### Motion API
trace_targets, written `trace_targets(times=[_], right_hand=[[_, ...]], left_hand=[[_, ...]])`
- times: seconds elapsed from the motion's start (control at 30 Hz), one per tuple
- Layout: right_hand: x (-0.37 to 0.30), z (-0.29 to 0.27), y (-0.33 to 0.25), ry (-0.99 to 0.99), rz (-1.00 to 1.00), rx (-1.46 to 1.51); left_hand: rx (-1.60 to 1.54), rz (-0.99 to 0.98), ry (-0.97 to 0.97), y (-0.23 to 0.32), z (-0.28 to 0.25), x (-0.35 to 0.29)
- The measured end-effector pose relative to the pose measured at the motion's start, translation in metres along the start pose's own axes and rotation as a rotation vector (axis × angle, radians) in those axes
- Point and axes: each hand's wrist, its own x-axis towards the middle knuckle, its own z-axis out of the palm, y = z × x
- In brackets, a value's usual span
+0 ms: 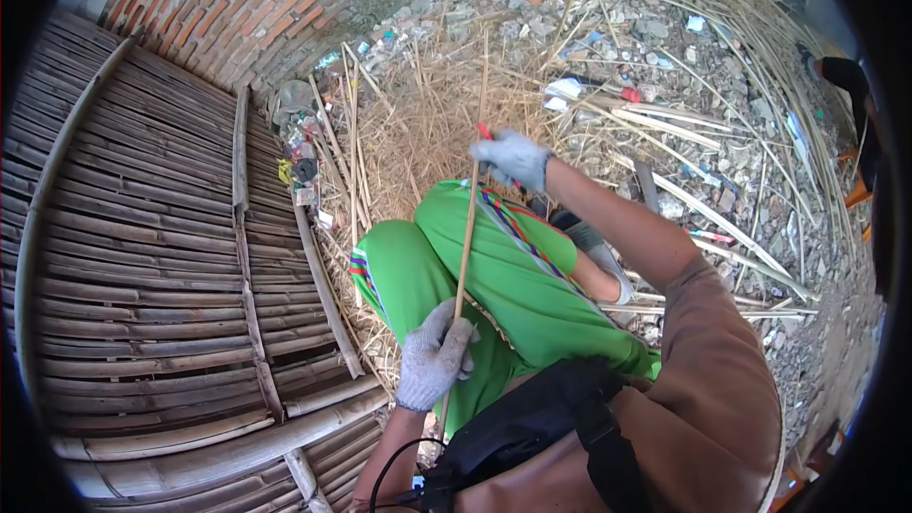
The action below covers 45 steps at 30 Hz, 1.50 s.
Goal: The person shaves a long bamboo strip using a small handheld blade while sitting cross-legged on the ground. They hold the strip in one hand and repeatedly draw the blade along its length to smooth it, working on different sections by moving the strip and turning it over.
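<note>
A long thin bamboo strip [469, 237] slants up across my green trousers, its far end over the pile of shavings. My left hand [435, 353], in a grey knit glove, is closed around the strip's lower part near my lap. Farther up, my gloved right hand [513, 160] is closed on a slim red tool [484, 131] beside the strip. Only bits of red show past the fingers, so its exact kind is hidden. The tool's near end appears to meet the strip. Pale curly bamboo shavings [418, 123] lie heaped in front of my knees.
A slatted bamboo platform [161, 275] fills the left side, below a brick wall [228, 9]. Split bamboo strips [731, 223] lie over the rubble [655, 28] at right. A red-handled tool [629, 94] lies beyond my right hand. Another person's dark-clothed leg [841, 76] shows at far right.
</note>
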Motion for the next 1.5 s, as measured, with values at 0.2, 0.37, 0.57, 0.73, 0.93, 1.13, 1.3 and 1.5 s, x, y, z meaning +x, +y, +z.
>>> trace_targets(times=[0.2,0.37,0.57,0.73,0.93,1.13,1.3,1.5], right_hand=[[-0.032,0.019,-0.02,-0.143,-0.036,0.117],[-0.042,0.027,-0.036,-0.132,-0.071,0.116],[-0.044,0.002,-0.032,-0.094,-0.129,0.239],[-0.04,-0.005,-0.035,0.038,-0.147,0.3],[-0.046,-0.016,-0.053,0.104,-0.194,0.309],[-0.041,-0.019,-0.045,0.126,-0.262,0.242],[-0.051,-0.015,-0.033,0.145,-0.112,-0.03],[-0.04,-0.004,-0.006,0.045,-0.075,-0.088]], left_hand=[[-0.379,0.1,0.031,0.015,-0.003,0.032],[-0.439,0.156,0.031,0.019,0.001,0.06],[-0.466,0.191,-0.062,0.017,0.013,0.059],[-0.255,0.219,0.028,0.016,0.021,0.041],[-0.048,0.223,0.064,0.015,0.024,0.028],[0.024,0.269,0.089,0.012,0.025,0.031],[-0.115,0.108,0.03,0.02,0.018,0.013],[-0.399,0.015,-0.046,-0.001,0.006,0.009]])
